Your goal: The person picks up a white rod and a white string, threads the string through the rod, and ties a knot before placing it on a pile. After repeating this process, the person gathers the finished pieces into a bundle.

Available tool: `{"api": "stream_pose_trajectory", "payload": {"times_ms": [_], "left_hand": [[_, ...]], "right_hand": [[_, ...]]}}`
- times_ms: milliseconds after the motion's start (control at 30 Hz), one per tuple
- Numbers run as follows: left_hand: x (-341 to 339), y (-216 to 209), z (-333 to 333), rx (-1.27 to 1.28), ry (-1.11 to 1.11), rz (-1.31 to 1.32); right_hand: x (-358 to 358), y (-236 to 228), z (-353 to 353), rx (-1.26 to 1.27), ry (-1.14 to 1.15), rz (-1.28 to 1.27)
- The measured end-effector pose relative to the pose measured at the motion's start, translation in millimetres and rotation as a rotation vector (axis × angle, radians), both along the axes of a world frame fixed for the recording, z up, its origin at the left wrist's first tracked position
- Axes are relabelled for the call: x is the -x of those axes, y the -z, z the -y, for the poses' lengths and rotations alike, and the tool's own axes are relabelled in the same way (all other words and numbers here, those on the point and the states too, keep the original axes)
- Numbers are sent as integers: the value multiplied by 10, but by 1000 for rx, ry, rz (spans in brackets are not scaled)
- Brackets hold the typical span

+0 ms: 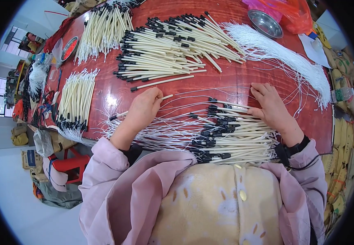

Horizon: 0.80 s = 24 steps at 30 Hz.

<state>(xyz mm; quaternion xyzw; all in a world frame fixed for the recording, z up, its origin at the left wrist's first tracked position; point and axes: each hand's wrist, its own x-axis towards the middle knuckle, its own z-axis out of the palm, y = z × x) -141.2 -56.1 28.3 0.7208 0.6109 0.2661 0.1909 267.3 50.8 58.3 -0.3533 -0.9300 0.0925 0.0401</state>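
Note:
My left hand (144,108) is closed around a thin cream tube (167,97), its pale end sticking out past my fingers. A black-capped end shows on the other side of that hand. Thin white cords (209,89) stretch across the red table to the fingertips of my right hand (269,102), which pinches one of them; its thumb sits lower, apart from the index finger. Just below that hand lies a pile of cream tubes with black caps (242,132), their white cords (164,132) trailing left under my left wrist.
Loose black-capped tubes (164,53) are heaped at the far middle of the red table (115,87). Bundled tubes (77,96) lie at the left, with more (105,32) behind. A white cord bundle (283,53), a metal bowl (265,23) and a red bag (297,18) are at the far right.

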Motion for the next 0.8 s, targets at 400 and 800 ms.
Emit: {"api": "stream_pose_trajectory", "payload": {"times_ms": [400, 800], "left_hand": [[-97, -20, -74, 54, -13, -25], [-1193, 117, -1021, -119, 294, -350]], "right_hand": [[19, -43, 3, 8, 11, 17], [66, 15, -109, 87, -111, -39]]}}
